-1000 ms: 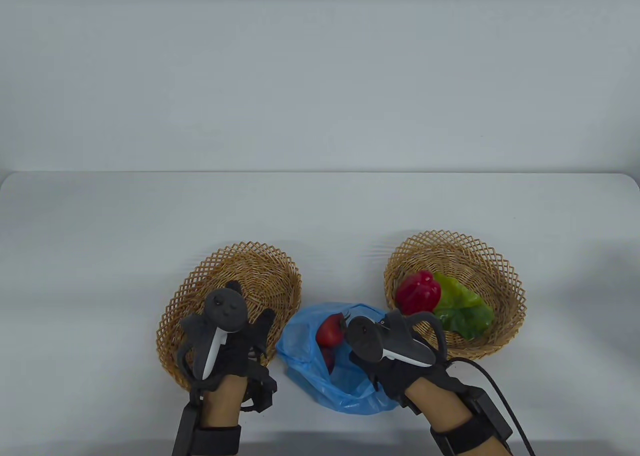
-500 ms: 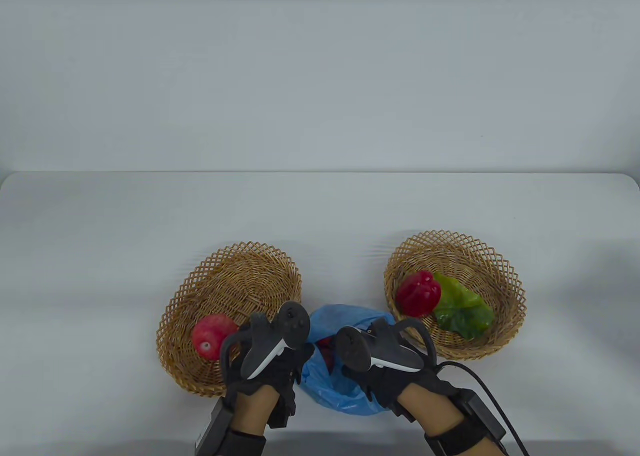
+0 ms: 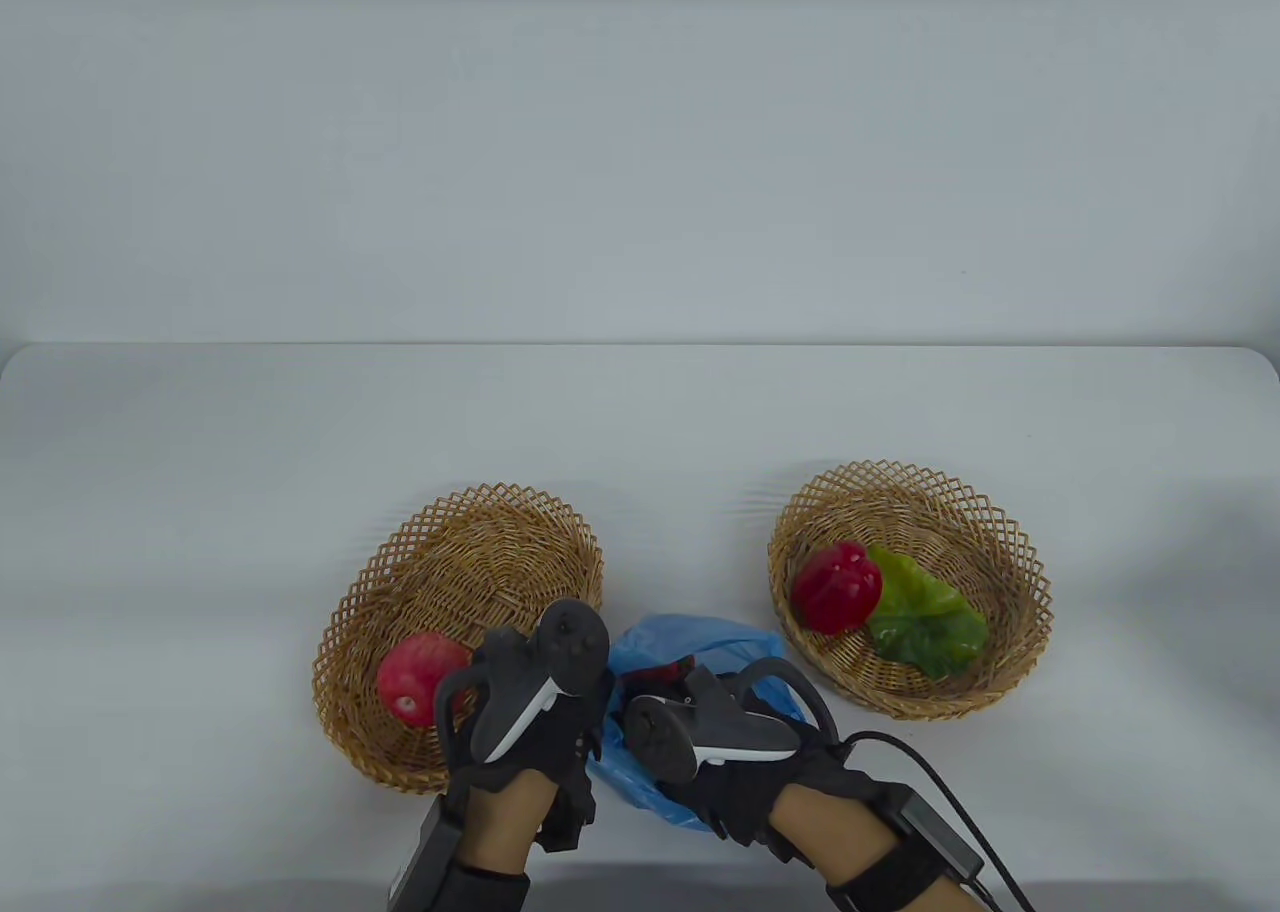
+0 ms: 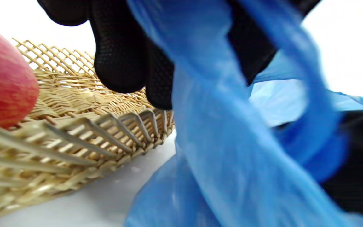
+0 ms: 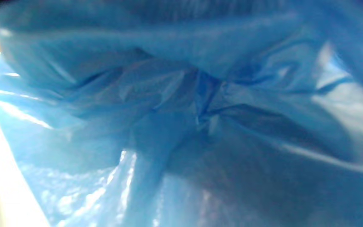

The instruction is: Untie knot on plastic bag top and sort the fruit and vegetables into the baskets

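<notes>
The blue plastic bag (image 3: pixel 735 652) lies open between two wicker baskets, with both hands at it. My left hand (image 3: pixel 585 717) pinches a strip of the bag (image 4: pixel 232 126) between its gloved fingers (image 4: pixel 121 60) next to the left basket (image 3: pixel 470 552). A red apple (image 3: pixel 412 679) lies in that basket and shows again as the red apple (image 4: pixel 2 78). My right hand (image 3: pixel 690 712) dips into the bag's mouth, its fingers hidden under the tracker. A red fruit (image 3: pixel 660 670) peeks out of the bag. The right wrist view shows only crumpled blue plastic (image 5: pixel 181 119).
The right basket (image 3: pixel 990 532) holds a red pepper (image 3: pixel 838 587) and a green leaf (image 3: pixel 925 622). A black cable (image 3: pixel 940 782) trails from my right wrist toward the front edge. The left basket's rim (image 4: pixel 74 126) stands close beside the bag.
My left hand left the apple in the left basket and moved right to take hold of the bag. My right hand turned and sank lower into the bag's mouth.
</notes>
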`<state>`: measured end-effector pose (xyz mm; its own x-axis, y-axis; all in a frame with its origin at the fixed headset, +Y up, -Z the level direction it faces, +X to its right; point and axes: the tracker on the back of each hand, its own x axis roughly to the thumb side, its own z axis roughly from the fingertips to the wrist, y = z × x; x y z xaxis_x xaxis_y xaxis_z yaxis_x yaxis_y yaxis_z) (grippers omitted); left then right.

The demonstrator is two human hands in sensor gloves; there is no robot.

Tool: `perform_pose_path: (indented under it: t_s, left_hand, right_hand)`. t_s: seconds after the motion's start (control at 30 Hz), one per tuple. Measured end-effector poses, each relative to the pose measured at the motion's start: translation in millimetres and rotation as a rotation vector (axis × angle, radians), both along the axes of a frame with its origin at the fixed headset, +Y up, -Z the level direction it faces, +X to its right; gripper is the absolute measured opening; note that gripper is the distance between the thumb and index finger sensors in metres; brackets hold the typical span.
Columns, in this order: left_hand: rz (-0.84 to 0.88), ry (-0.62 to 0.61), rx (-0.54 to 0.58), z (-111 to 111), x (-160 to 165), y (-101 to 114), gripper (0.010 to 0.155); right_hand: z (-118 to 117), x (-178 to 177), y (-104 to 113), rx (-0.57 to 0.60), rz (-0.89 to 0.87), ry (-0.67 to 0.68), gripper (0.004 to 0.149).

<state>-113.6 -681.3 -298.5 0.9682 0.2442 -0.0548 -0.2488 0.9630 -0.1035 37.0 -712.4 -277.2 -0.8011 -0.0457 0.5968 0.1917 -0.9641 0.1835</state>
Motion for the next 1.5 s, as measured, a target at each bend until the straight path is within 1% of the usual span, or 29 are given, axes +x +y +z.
perform_pose_path:
  t_s: [0.07,0.13,0.23,0.3,0.37,0.43,0.47,0.57,0.63,0.73,0.83,0.9,0.93,0.97,1.03,1.07,1.1,1.2,1.3,1.4,1.5]
  left_hand:
    - [-0.023,0.015,0.008,0.1,-1.7,1.9,0.041]
    - [-0.039,0.031,0.019,0.2,-4.0,4.1,0.041]
    - [-0.038,0.036,0.013,-0.1,-5.9,4.0,0.041]
    - [-0.048,0.032,0.001,-0.5,-6.1,3.6,0.041]
    - [-0.044,0.012,-0.018,-0.6,-5.4,3.5,0.041]
    - [-0.039,0.002,-0.014,-0.4,-4.4,3.6,0.041]
    - [-0.033,-0.005,-0.018,-0.5,-4.0,3.5,0.041]
    - [-0.028,-0.012,-0.022,-0.4,-3.3,2.9,0.041]
    - [-0.037,-0.007,-0.019,0.0,-3.5,3.5,0.041]
    - [-0.034,0.006,-0.017,0.3,-5.9,4.2,0.041]
    - [-0.021,0.008,-0.017,0.3,-6.8,4.9,0.041]
    - [-0.030,0.005,-0.020,0.2,-5.7,4.4,0.041]
    - [-0.032,0.003,-0.021,0.3,-5.2,4.2,0.041]
    - [-0.032,0.002,-0.021,0.3,-4.7,4.1,0.041]
    - [-0.030,0.000,-0.022,0.3,-4.4,3.8,0.041]
    - [-0.030,0.000,-0.023,0.4,-4.3,3.6,0.041]
    - [-0.033,0.002,-0.023,0.7,-4.3,4.0,0.041]
    - [-0.025,0.002,-0.022,1.1,-4.2,4.3,0.041]
    - [-0.027,-0.004,-0.026,0.6,-2.8,3.1,0.041]
    - [-0.022,-0.011,-0.034,0.5,-2.5,2.7,0.041]
    - [-0.019,-0.010,-0.037,0.5,-3.0,2.9,0.041]
  right_hand:
    - [-0.9,2.7,3.9,0.032,-0.011,-0.007,0.066]
    - [-4.3,6.2,4.8,0.060,0.007,-0.038,0.070]
    - [-10.5,11.5,2.5,0.051,0.038,-0.100,0.069]
    - [-12.2,14.0,2.3,0.054,0.060,-0.119,0.067]
    - [-10.1,12.6,4.5,0.113,0.031,-0.107,0.064]
    - [-4.4,7.7,7.4,0.172,-0.008,-0.072,0.065]
    - [-2.3,5.4,7.4,0.172,-0.009,-0.057,0.068]
    - [1.3,-2.8,-0.2,0.088,0.032,-0.025,0.076]
    - [0.9,-3.7,-2.4,0.070,0.090,-0.031,0.077]
    - [-2.4,0.9,3.4,0.116,0.074,-0.063,0.075]
    - [-2.7,5.0,11.1,0.223,0.038,-0.081,0.068]
    - [-2.4,4.9,12.1,0.242,0.026,-0.076,0.074]
    - [-2.4,3.8,10.6,0.227,0.015,-0.072,0.077]
    - [-2.6,2.2,7.8,0.180,0.025,-0.066,0.078]
    - [-4.0,-0.4,1.3,0.108,0.066,-0.068,0.074]
    - [-5.3,-0.4,-2.9,0.059,0.114,-0.072,0.071]
    - [-6.0,0.5,-5.4,0.033,0.145,-0.079,0.072]
    - [-6.8,2.9,-7.1,0.049,0.133,-0.074,0.075]
    - [-7.6,2.7,-11.2,0.037,0.135,-0.075,0.079]
    - [-6.0,-0.7,-15.4,0.026,0.076,-0.062,0.080]
    - [-5.4,-3.0,-17.0,0.038,0.099,-0.057,0.082]
